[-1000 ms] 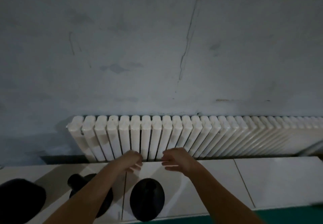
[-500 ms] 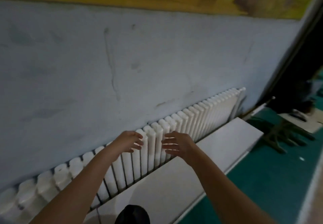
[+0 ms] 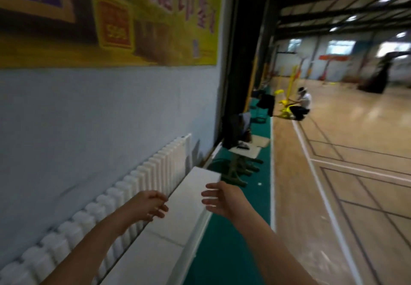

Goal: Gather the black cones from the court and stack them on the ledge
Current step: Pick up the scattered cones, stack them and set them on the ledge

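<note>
Held out apart and empty near 6 o'clock: left hand [image 3: 146, 204] loosely curled, right hand [image 3: 222, 200] splayed. Framed ledge [image 3: 160, 253] between them, beside radiator [image 3: 155, 169] at 8 o'clock. Had court [image 3: 344, 151] at 3 o'clock.

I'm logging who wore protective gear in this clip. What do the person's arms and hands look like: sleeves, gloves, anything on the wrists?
The left forearm and right forearm are bare to the frame edge; no sleeve shows. The left hand and right hand wear no gloves. No watch, band or ring can be made out, though blur could hide a thin one.
</note>
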Demonstrator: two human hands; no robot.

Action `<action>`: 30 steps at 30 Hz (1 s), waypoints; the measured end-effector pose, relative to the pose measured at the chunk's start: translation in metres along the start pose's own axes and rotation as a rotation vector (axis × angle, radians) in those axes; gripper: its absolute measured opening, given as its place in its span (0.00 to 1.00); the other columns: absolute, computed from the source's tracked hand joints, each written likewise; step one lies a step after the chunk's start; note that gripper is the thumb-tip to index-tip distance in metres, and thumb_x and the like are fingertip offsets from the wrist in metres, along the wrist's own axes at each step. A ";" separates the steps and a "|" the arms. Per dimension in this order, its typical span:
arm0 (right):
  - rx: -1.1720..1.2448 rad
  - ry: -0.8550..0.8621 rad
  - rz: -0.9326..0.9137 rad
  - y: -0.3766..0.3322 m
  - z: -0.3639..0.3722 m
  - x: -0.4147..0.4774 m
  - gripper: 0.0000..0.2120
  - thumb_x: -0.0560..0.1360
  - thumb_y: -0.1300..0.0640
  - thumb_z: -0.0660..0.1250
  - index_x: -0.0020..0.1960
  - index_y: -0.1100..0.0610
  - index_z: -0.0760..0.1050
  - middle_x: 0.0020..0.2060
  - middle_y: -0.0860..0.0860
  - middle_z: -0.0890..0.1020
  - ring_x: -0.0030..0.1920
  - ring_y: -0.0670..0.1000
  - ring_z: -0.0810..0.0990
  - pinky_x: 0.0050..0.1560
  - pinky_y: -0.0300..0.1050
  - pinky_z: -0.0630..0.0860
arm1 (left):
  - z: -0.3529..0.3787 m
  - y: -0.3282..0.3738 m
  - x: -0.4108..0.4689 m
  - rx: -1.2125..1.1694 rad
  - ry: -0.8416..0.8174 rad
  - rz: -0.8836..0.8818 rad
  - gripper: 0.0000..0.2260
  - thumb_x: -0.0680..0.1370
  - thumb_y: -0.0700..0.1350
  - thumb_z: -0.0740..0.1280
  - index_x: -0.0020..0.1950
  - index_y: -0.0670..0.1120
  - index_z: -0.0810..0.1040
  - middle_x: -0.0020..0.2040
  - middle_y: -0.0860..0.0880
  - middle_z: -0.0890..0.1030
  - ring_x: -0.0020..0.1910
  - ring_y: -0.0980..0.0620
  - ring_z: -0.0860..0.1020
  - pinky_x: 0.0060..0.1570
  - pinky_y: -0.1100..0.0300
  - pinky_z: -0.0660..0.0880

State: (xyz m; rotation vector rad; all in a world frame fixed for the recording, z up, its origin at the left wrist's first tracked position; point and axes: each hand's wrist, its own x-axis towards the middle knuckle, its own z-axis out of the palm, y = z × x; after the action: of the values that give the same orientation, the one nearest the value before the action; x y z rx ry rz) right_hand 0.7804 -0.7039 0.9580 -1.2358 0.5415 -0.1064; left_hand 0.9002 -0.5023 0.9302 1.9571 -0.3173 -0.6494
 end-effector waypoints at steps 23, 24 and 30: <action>0.287 0.628 -0.275 -0.074 -0.382 -0.135 0.12 0.78 0.60 0.57 0.52 0.63 0.78 0.41 0.57 0.83 0.39 0.55 0.82 0.38 0.44 0.78 | 0.409 0.250 0.013 0.072 -0.497 0.370 0.10 0.81 0.38 0.58 0.50 0.44 0.80 0.46 0.46 0.84 0.45 0.49 0.83 0.44 0.57 0.74; 0.298 0.673 -0.282 -0.074 -0.394 -0.138 0.12 0.78 0.60 0.57 0.52 0.63 0.78 0.41 0.58 0.83 0.39 0.55 0.82 0.39 0.44 0.79 | 0.425 0.255 0.020 0.077 -0.534 0.374 0.10 0.80 0.38 0.58 0.50 0.44 0.80 0.46 0.45 0.85 0.45 0.49 0.83 0.44 0.57 0.75; 0.380 0.930 -0.330 -0.072 -0.454 -0.162 0.11 0.78 0.62 0.58 0.52 0.65 0.78 0.42 0.59 0.84 0.40 0.56 0.83 0.43 0.48 0.79 | 0.502 0.287 0.052 0.131 -0.771 0.449 0.10 0.80 0.39 0.59 0.50 0.44 0.81 0.47 0.45 0.85 0.44 0.49 0.84 0.42 0.57 0.75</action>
State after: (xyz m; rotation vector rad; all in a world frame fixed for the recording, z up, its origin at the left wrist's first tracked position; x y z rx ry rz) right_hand 0.4518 -1.0631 0.9780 -0.8376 1.0491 -1.0520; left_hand 0.6743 -1.0337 0.9936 1.5921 -1.2555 -1.0733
